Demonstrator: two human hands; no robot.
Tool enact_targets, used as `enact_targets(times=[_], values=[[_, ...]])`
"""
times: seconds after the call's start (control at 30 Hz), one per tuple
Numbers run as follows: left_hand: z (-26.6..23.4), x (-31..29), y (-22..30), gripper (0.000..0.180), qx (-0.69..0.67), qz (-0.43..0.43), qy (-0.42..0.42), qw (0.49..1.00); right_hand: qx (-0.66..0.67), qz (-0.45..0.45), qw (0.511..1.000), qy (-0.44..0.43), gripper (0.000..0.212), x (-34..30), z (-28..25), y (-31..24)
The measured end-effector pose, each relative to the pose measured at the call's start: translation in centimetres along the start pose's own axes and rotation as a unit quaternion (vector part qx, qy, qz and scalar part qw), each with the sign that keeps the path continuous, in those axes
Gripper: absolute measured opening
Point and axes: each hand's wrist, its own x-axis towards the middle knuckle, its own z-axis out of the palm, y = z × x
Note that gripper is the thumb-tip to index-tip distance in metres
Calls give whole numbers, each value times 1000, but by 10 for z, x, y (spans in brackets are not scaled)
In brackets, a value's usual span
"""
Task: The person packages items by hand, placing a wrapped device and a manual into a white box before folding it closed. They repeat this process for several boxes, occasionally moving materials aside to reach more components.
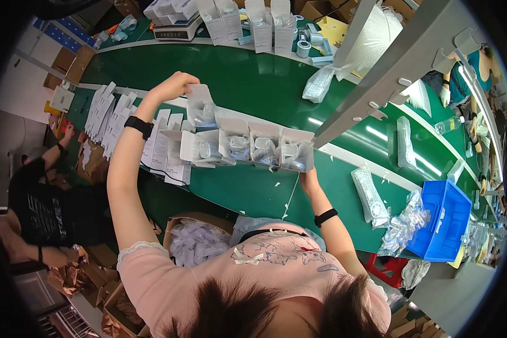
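Left hand [177, 86] pinches a white box [200, 107] beyond the row of boxes' [250, 147] left part; right hand [308, 177] (can't tell its grip) at the right end.

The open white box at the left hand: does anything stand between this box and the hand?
Nothing visible does: the left hand holds the upper edge of the open white box. The row of open boxes is on its near side, not in between.

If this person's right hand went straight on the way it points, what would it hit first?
Most likely the rightmost open white box in the near row: the right hand sits at its near corner, apparently touching it, though partly hidden, so depth is unclear.
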Motion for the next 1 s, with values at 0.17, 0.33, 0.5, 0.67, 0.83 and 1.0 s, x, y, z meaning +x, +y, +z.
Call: enact_targets(times=[0.17, 0.33, 0.5, 0.67, 0.83, 1.0], values=[[0, 1, -6, 25, 107, 30, -49, 993, 15, 8, 1000, 3, 51, 0, 3, 1], [17, 4, 56, 41, 141, 222, 41, 964, 25, 0, 999, 38, 49, -1, 10, -2], [75, 11, 113, 25, -35, 197, -178, 963, 68, 4, 997, 36, 45, -6, 16, -7], [81, 27, 106, 15, 52, 210, -184, 959, 73, -1, 996, 43, 44, -3, 24, -8], [80, 34, 98, 14, 31, 215, -131, 967, 68, -38, 996, 39, 43, 21, 18, -2], [60, 23, 128, 23, 100, 154, -127, 975, -113, -89, 983, 111, 29, 3, -10, -18]])
